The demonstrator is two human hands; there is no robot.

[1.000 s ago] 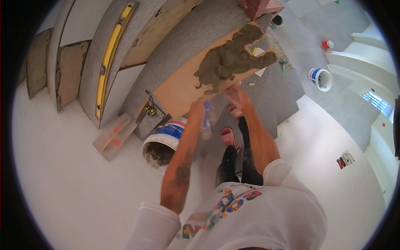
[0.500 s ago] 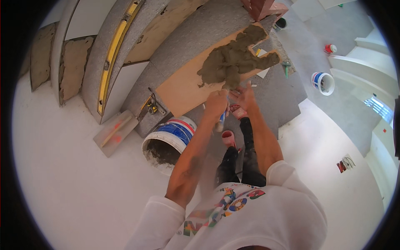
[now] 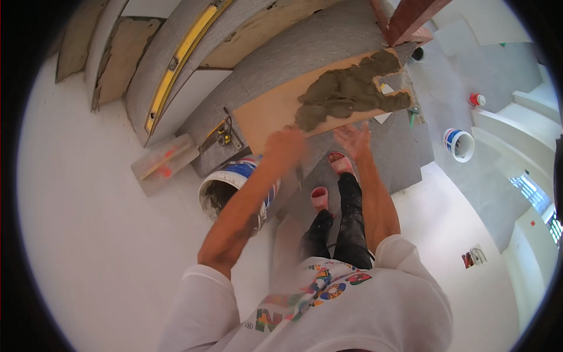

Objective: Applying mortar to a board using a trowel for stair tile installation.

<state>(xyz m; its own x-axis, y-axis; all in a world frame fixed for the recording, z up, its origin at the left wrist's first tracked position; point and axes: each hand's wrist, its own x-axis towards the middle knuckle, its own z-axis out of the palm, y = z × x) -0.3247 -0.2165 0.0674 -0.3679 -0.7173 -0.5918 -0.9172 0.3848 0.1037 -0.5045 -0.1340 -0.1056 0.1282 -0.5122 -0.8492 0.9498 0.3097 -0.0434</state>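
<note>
A tan-backed tile (image 3: 264, 114) lies slanted ahead of me, with grey wet mortar (image 3: 346, 94) heaped over its right half. The tile has a notch cut in its right end. At its near edge my left hand (image 3: 285, 145) is closed in a fist, smeared by motion. It grips what looks like a trowel (image 3: 300, 175), whose handle end shows dimly below the fist; the blade cannot be made out. My right hand (image 3: 353, 139) is by the same edge, further right, fingers spread and holding nothing.
Left of my legs stands a bucket (image 3: 234, 170) with mortar residue. A flat trowel (image 3: 165, 164) rests on the white floor beside a tape measure (image 3: 224, 137). A yellow level (image 3: 183, 58) lies along a grey step. A reddish metal post (image 3: 404, 23) rises beyond the tile.
My left fist has moved left along the tile's near edge, away from my right hand. The mortar's near side looks smoother and spread leftward. The whole view has shifted slightly.
</note>
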